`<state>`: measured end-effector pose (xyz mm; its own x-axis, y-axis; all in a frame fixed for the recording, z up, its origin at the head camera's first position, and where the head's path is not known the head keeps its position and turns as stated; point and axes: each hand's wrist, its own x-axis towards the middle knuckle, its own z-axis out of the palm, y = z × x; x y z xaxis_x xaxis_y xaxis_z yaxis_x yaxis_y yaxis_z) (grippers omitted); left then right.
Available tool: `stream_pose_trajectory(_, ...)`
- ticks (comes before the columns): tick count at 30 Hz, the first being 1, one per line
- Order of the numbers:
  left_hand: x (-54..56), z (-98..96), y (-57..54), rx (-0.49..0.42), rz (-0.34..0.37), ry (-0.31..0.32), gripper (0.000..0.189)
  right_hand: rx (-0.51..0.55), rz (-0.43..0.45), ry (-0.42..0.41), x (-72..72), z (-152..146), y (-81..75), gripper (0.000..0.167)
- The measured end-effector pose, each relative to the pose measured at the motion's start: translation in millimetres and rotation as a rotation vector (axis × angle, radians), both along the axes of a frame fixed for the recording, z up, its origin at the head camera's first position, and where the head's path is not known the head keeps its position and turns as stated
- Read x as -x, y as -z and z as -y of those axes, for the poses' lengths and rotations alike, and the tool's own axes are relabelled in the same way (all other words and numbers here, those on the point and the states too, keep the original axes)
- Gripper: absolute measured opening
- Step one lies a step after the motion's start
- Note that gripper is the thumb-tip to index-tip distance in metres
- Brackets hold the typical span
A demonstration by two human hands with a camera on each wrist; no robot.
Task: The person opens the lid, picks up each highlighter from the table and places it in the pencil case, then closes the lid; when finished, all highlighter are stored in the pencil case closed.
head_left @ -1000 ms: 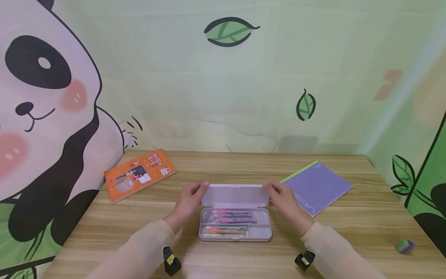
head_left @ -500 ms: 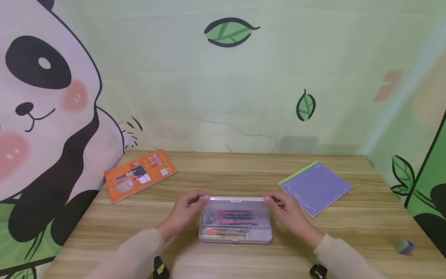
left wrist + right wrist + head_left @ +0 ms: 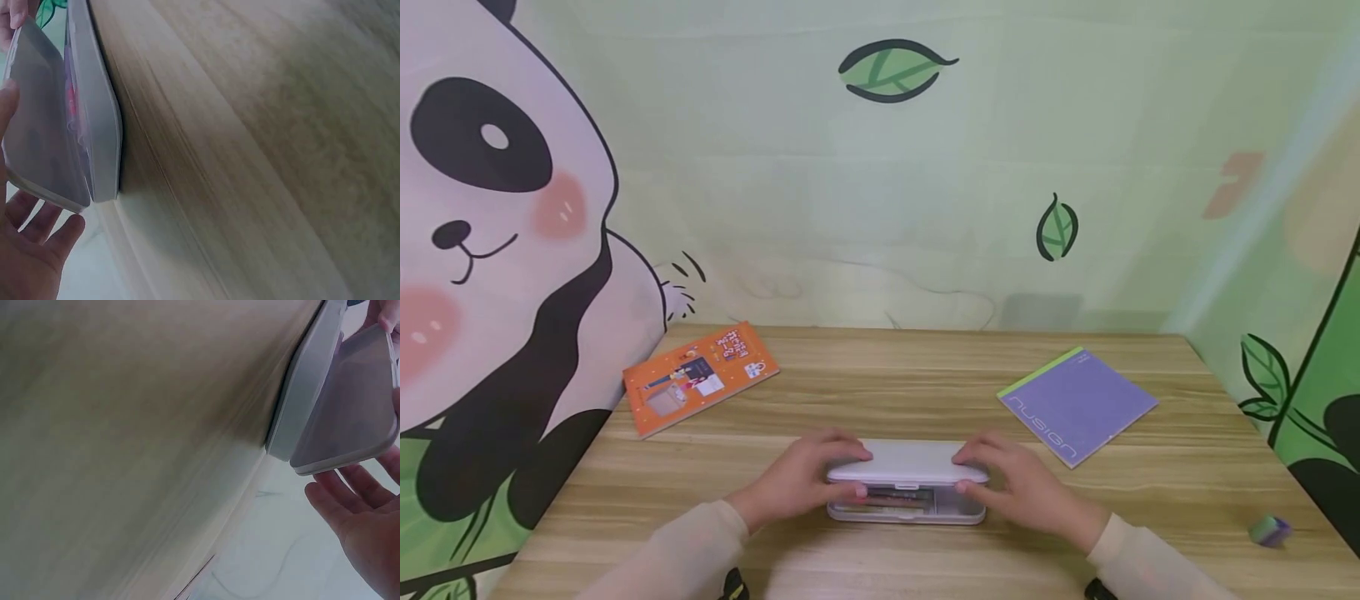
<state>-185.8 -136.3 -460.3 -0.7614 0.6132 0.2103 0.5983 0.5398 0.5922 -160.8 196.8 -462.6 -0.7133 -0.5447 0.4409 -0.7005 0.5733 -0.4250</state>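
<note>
A pale pencil case [image 3: 925, 518] sits on the wooden table before me, its lid [image 3: 910, 460] tilted partway down over the base. Several pens [image 3: 895, 501] show through the front gap, in the left part of the tray. My left hand [image 3: 797, 479] holds the lid's left end, thumb at the front edge and fingers over the top. At the other end my right hand [image 3: 1026, 487] grips the lid the same way. Both wrist views show the lid [image 3: 39, 119] standing at an angle to the base [image 3: 306, 381], with fingers around its ends.
An orange book [image 3: 700, 379] lies at the back left of the table [image 3: 880, 367]. To the right is a purple notebook [image 3: 1078, 408] with a green edge. A small green and purple block [image 3: 1270, 531] rests near the right edge. A panda-printed cloth [image 3: 880, 183] hangs behind.
The pencil case lid has swung from upright forward and down over the pens, both hands moving with it toward me. Its outer top face now shows in the head view.
</note>
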Motion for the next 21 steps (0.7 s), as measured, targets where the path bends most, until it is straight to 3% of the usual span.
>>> stream_pose_trajectory(5, -5.4, -2.0, -0.9, 0.125, -0.125, 0.011, 0.044, -0.034, -0.054, -0.067, -1.8, 1.9, 1.8, 0.031)
stream_pose_trajectory(10, -8.6, -3.2, 0.6, 0.172, -0.216, 0.028, 0.045, -0.076, -0.101, -0.108, -1.5, 2.7, 2.4, 0.033)
stream_pose_trajectory(21, -11.2, -6.4, 7.0, 0.248, -0.280, 0.050, 0.049, -0.189, -0.077, -0.143, -4.0, 5.6, -1.4, 0.035)
